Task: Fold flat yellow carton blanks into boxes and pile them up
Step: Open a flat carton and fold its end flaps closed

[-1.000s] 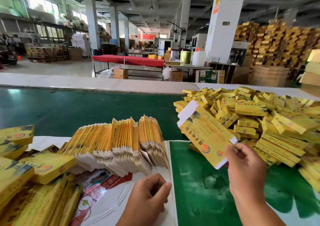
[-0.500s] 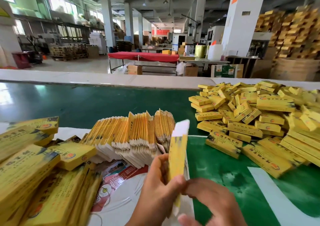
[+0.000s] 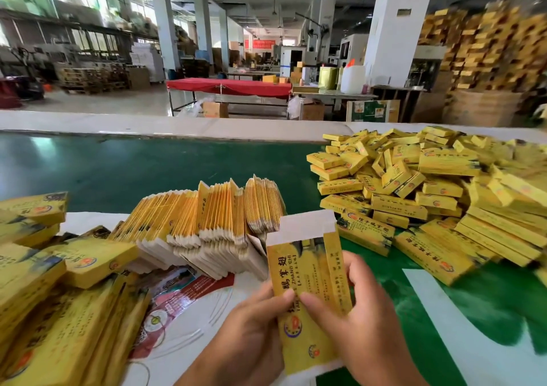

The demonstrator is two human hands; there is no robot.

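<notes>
Blank: I held one flat yellow carton blank (image 3: pixel 307 291) upright over the near table edge, white flap up.
Left hand (image 3: pixel 251 335): gripped its left edge, thumb on the front.
Right hand (image 3: pixel 364 323): gripped its right edge, thumb on the front.
Flat stack (image 3: pixel 207 222): fanned just behind the blank.
Folded boxes (image 3: pixel 429 190): heaped on the right, on the green table (image 3: pixel 133 166).

Past my green work surface (image 3: pixel 133 166) I see a red-covered table (image 3: pixel 229 87) out on the factory floor, with a brown cardboard box (image 3: pixel 215 109) beneath it. White pillars (image 3: pixel 393 27) rise to the ceiling, a white plastic jug (image 3: pixel 352 79) stands on a bench to the right, and wooden pallets (image 3: pixel 91 79) lie far left.
</notes>
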